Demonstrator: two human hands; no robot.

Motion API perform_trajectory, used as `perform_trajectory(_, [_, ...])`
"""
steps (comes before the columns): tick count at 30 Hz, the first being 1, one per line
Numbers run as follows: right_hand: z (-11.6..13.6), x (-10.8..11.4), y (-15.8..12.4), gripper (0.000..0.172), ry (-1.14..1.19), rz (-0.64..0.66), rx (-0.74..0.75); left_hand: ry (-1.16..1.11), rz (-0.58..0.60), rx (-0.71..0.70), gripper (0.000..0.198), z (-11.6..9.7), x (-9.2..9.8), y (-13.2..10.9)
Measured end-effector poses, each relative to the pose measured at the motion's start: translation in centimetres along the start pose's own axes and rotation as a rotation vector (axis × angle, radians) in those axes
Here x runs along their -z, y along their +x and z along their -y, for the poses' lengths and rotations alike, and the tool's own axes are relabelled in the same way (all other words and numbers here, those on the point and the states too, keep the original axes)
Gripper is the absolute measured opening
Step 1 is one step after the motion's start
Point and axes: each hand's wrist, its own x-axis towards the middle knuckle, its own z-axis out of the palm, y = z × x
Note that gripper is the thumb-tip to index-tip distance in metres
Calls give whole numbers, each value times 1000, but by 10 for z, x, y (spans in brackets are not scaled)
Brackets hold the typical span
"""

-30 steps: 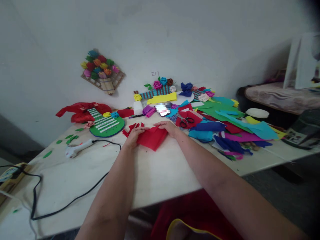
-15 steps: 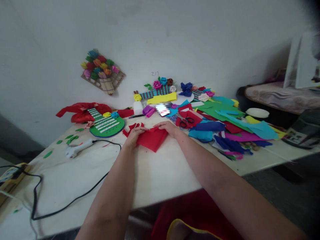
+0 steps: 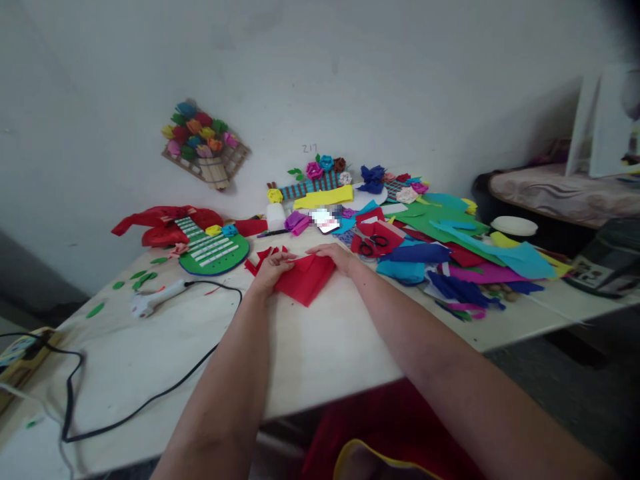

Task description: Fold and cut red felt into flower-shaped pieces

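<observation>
A sheet of red crepe paper lies on the table between my hands, its upper edge folded over. At its left edge, my left hand pinches the paper with the fingers drawn together. My right hand holds the upper right corner, fingers closed over it. Behind my left hand sit some cut red paper scraps. To the right of my right hand, black-handled scissors rest on a piece of red paper.
A glue gun lies at the left, its black cord looping across the table. Behind it is a green guitar-shaped craft. Coloured paper sheets are heaped at the right, near a dark jar. A phone lies farther back.
My left hand has shifted slightly along the paper's edge, and the folded flap at the top shows more clearly. My right hand stays nearly in place.
</observation>
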Motion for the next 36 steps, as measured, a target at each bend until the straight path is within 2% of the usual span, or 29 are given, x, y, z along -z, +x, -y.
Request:
perform_trajectory(2, [2,-2,-2,22,26,6,1,-18,15,0,36,0,-1,0])
perform_trajectory(5, [4,-7,-3,30,29,-16,-74,-24,47,3,38,0,-2,0])
perform_trajectory(10, [3,-11,-2,30,-90,-77,-108,-12,81,8,39,-3,-5,-1])
perform_trajectory(14, [0,-11,1,28,-174,-101,-84,-33,98,21,40,-4,-6,-3])
perform_trajectory(18, [-1,-13,4,24,-154,-96,-72,-53,102,38,39,-5,-5,-4])
perform_trajectory(26, [2,-21,5,18,-228,-36,25,19,100,63,30,-9,-9,-7])
perform_trajectory(32, [7,-17,3,20,-291,5,63,80,161,77,29,-7,-7,-6])
perform_trajectory(36, [9,-14,3,21,-314,13,58,99,152,64,29,-9,-7,-5])
